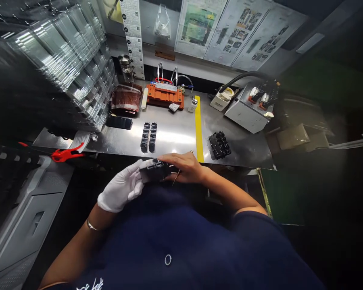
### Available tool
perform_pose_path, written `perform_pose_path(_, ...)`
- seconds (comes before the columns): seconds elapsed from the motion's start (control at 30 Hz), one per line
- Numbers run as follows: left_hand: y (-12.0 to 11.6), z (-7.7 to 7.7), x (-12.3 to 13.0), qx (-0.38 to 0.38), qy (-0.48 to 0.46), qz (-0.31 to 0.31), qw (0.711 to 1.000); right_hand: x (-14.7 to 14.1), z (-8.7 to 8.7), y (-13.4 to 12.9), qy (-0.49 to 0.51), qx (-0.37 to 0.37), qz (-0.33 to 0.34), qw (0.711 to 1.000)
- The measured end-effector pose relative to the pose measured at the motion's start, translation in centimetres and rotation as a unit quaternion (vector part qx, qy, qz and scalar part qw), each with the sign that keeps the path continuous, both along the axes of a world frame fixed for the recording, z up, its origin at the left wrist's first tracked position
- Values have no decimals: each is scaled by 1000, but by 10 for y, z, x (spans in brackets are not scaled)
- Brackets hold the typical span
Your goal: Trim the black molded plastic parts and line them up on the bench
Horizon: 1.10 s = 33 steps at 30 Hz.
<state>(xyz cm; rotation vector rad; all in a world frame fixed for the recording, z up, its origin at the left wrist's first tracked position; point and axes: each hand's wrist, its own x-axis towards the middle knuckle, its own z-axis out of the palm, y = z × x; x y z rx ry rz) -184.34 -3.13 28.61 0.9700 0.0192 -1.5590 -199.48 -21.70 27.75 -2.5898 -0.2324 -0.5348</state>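
Black part [154,172]: held in front of the body, just off the near edge of the steel bench [178,143], between both hands.
Left hand [119,187]: white glove; curled narrow round the part's left end, thumb and fingers against it.
Right hand [187,167]: bare; partly closed at the part's right end, fingers reaching over the top, thumb side below.
Thin tool [177,178]: pokes out beneath the right hand's fingers; exact type too small to tell.
Two black strips [153,137]: side by side on the bench, just beyond the hands.
Yellow tape [199,133]: runs away from just beyond the right hand.
Black cluster [220,146]: right of the tape, beyond the right forearm.
Orange fixture [165,96]: farther back, past the strips.
Phone [119,122]: flat, beyond the left hand.
Red air gun [68,154]: left of the gloved hand.
Clear trays [63,56]: tall stack, far left beyond the left hand.
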Motion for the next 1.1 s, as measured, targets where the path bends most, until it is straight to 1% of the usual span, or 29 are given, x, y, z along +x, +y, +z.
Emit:
perform_pose_path(0.03, 3, 1, -1, -26, -89, 23, 995, 2, -2, 2, -16, 37, -46, 998)
perform_pose_path(0.07, 5, 1, -3, -43, -192, 56, 979, 5, -4, 5, -30, 73, -90, 993)
perform_pose_path(0.1, 6, 0, -4, -51, -293, 93, 950, 8, -7, 9, -39, 104, -128, 986)
perform_pose_path(0.13, 6, -1, -6, -50, -373, 127, 918, 10, -9, 13, -44, 131, -155, 978)
perform_pose_path(0.17, 6, -3, -7, -38, -421, 146, 894, 13, -11, 17, -41, 156, -170, 972)
perform_pose_path(0.2, 5, -5, -7, -20, -437, 152, 886, 15, -12, 20, -30, 181, -170, 968)
perform_pose_path(0.33, 4, -10, -3, 56, -375, 149, 913, 16, -10, 23, 56, 285, -123, 949)
perform_pose_path(0.4, 6, -8, -1, 62, -373, 147, 914, 13, -5, 20, 76, 312, -135, 937)
perform_pose_path(0.47, 8, -5, 0, 57, -364, 122, 922, 11, 0, 18, 88, 312, -139, 936)
perform_pose_path(0.6, 10, 1, -2, 43, -339, 62, 938, 7, 7, 20, 101, 292, -77, 948)
perform_pose_path(0.73, 7, 3, -3, 46, -343, 35, 938, 4, 11, 22, 74, 266, -22, 961)
perform_pose_path(0.83, 7, 5, -3, 48, -349, 14, 936, 3, 12, 21, 80, 243, -4, 967)
perform_pose_path(0.93, 8, 5, -4, 38, -356, -3, 934, 5, 10, 19, 116, 232, -19, 965)
perform_pose_path(1.0, 9, 3, -5, 21, -366, -4, 930, 7, 9, 19, 139, 235, -58, 960)
perform_pose_path(1.03, 9, 2, -5, 14, -375, 5, 927, 8, 9, 20, 146, 241, -86, 956)
perform_pose_path(1.1, 10, -2, -6, 7, -404, 46, 914, 9, 11, 21, 147, 261, -134, 945)
